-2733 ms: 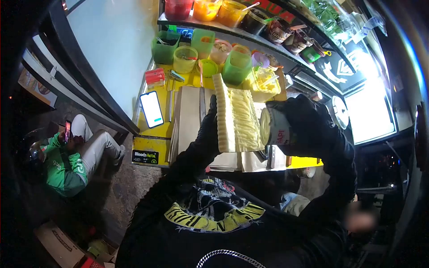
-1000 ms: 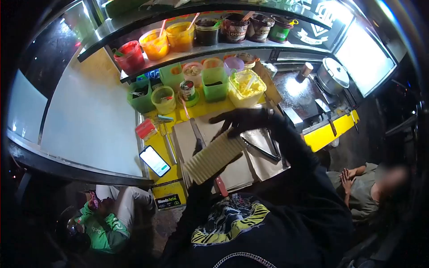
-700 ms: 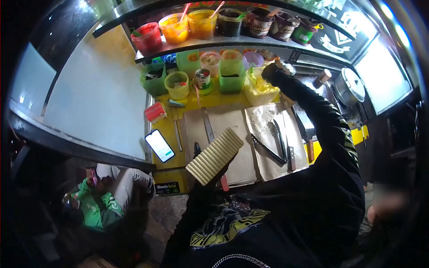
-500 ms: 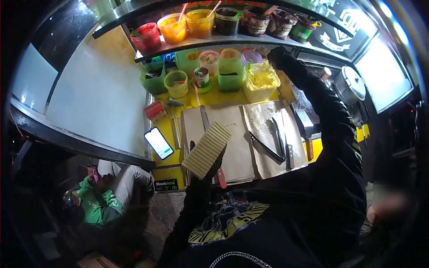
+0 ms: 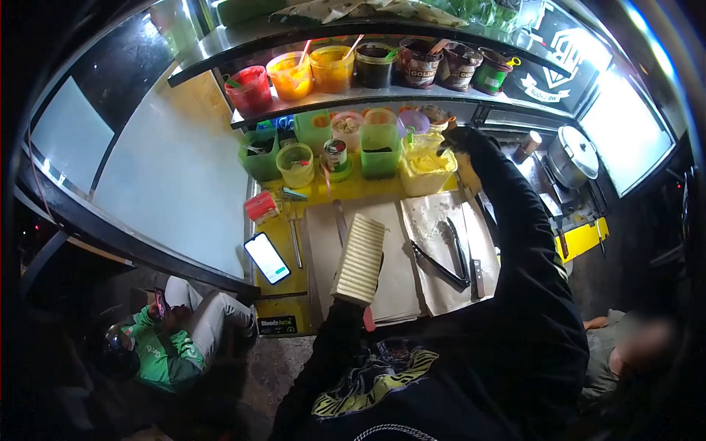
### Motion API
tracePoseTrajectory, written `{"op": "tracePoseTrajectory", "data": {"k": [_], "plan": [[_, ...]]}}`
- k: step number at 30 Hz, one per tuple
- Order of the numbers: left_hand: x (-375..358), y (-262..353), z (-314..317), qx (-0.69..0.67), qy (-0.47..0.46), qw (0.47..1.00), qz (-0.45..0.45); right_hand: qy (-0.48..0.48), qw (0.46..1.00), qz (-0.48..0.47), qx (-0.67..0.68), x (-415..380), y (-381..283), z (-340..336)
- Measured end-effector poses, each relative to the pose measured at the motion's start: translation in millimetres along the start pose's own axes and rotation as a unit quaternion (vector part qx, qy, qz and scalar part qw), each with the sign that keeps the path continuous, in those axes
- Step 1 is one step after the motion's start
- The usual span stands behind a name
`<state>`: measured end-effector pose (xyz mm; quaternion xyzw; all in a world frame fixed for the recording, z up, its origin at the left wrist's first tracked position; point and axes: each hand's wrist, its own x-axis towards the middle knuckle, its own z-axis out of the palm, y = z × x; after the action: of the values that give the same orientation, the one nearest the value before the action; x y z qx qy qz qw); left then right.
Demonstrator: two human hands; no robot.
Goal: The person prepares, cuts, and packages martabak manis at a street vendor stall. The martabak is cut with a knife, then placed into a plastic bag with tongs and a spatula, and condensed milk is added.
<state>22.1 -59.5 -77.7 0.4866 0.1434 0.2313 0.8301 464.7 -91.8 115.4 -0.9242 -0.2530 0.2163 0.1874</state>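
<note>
Two hands busy: left hand point(image 5: 358, 305) grips ribbed bread slab point(image 5: 360, 259), keep it level; right hand point(image 5: 457, 140) at yellow tub point(image 5: 425, 167), grip unclear.

Left hand point(image 5: 365, 300) hidden behind ribbed slab point(image 5: 360, 258) (fingers unseen), seated bystander's face blurred

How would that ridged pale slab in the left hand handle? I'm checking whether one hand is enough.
The ridged slab probably stays stiff: it stands out past the left hand without sagging. It looks light, being held from one end. The grooves likely give grip, though a slip seems possible.
</note>
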Motion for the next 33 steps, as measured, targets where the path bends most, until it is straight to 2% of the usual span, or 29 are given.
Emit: {"op": "tracePoseTrajectory", "data": {"k": [1, 2, 3, 4, 5, 6, 9, 10, 12, 14, 15, 16, 17, 18, 19, 20, 21, 22, 23, 24, 26, 27, 28, 29, 30, 31, 32, 33], "plan": [[-2.6, 24.7, 4.5, -0.206, 0.017, 0.974, -0.091, 0.011, 1.000, -0.023, -0.003, -40.2, 67.3, -12.4], [-4.7, 49.8, 15.9, -0.402, 0.030, 0.897, -0.181, 0.024, 0.999, -0.041, -0.005, -84.4, 130.5, -21.1], [-5.9, 60.0, 24.7, -0.555, 0.019, 0.810, -0.188, 0.040, 0.998, -0.056, -0.003, -91.6, 90.8, -3.8], [1.8, 64.6, 29.3, -0.594, -0.121, 0.786, -0.126, 0.059, 0.996, -0.073, -0.001, -93.6, 9.5, 28.0], [12.7, 70.2, 33.1, -0.588, -0.128, 0.789, -0.123, 0.079, 0.992, -0.098, 0.001, -92.4, -42.4, 39.0], [19.2, 75.4, 36.3, -0.558, -0.117, 0.815, -0.105, 0.094, 0.988, -0.126, 0.000, -94.4, -53.2, 33.5], [18.6, 78.6, 43.6, -0.479, -0.063, 0.874, -0.056, 0.116, 0.973, -0.197, -0.014, -99.9, -25.7, 0.3], [22.1, 83.4, 46.4, -0.510, -0.054, 0.856, -0.066, 0.124, 0.968, -0.219, -0.021, -106.2, -24.5, -3.3], [32.2, 83.0, 43.1, -0.521, -0.080, 0.849, -0.033, 0.134, 0.957, -0.256, -0.031, -130.0, -5.2, -6.6], [47.3, 79.7, 40.6, -0.513, -0.040, 0.856, -0.046, 0.150, 0.947, -0.283, -0.037, -148.1, -6.8, -1.0], [57.0, 75.8, 41.7, -0.501, -0.010, 0.864, -0.057, 0.132, 0.931, -0.319, 0.122, -127.5, 17.0, 45.2], [67.2, 67.5, 39.9, -0.491, 0.024, 0.868, -0.063, 0.232, 0.905, -0.355, -0.019, -184.1, -7.7, 67.6], [71.3, 68.6, 46.1, -0.505, 0.030, 0.860, -0.074, 0.271, 0.894, -0.160, -0.318, -234.2, -41.3, 100.6], [77.5, 72.6, 50.2, -0.515, 0.036, 0.853, -0.083, 0.213, 0.887, -0.304, -0.274, -244.9, -2.6, 160.7], [107.6, 35.2, 27.7, -0.547, -0.174, 0.818, 0.026, 0.191, 0.910, -0.294, -0.221, -299.7, -24.5, 154.7], [138.3, 31.3, 26.8, -0.567, -0.426, 0.702, 0.062, 0.171, 0.928, -0.287, -0.166, -343.9, -56.4, 131.4], [134.7, 42.1, 26.6, -0.564, -0.433, 0.700, 0.061, 0.186, 0.919, -0.287, -0.195, -345.9, -51.3, 109.7], [115.9, 51.8, 23.8, -0.555, -0.372, 0.744, 0.023, 0.197, 0.912, -0.281, -0.226, -349.0, -42.2, 87.3], [98.6, 53.2, 21.0, -0.545, -0.305, 0.780, -0.026, 0.220, 0.927, -0.251, -0.171, -354.7, -58.9, 59.0], [101.1, 34.7, 12.5, -0.528, -0.197, 0.823, -0.078, 0.230, 0.933, -0.244, -0.129, -335.3, -43.1, 54.3], [92.6, 51.1, 33.7, -0.486, -0.148, 0.855, -0.105, 0.355, 0.886, -0.289, -0.080, -287.1, -22.3, 74.4], [93.9, 56.2, 45.0, -0.300, -0.152, 0.940, -0.049, 0.343, 0.893, -0.284, -0.068, -277.6, -12.1, 94.2], [89.9, 63.0, 51.7, 0.012, -0.159, 0.985, 0.071, 0.328, 0.899, -0.285, -0.056, -269.3, -4.9, 113.2], [87.3, 74.7, 60.5, 0.059, -0.144, 0.984, 0.090, 0.371, 0.877, -0.306, -0.017, -274.3, -7.2, 129.9], [86.1, 78.1, 64.1, 0.105, -0.123, 0.981, 0.107, 0.315, 0.917, -0.245, -0.007, -285.4, -15.5, 134.4], [84.3, 75.2, 64.1, 0.048, -0.097, 0.991, 0.078, 0.284, 0.930, -0.234, -0.003, -298.0, -22.9, 134.0], [83.8, 67.6, 57.2, 0.048, -0.089, 0.992, 0.077, 0.253, 0.942, -0.222, 0.002, -309.8, -29.8, 133.6], [85.1, 59.3, 49.5, 0.138, -0.082, 0.982, 0.102, 0.239, 0.946, -0.217, 0.023, -319.1, -30.3, 134.2]]}}
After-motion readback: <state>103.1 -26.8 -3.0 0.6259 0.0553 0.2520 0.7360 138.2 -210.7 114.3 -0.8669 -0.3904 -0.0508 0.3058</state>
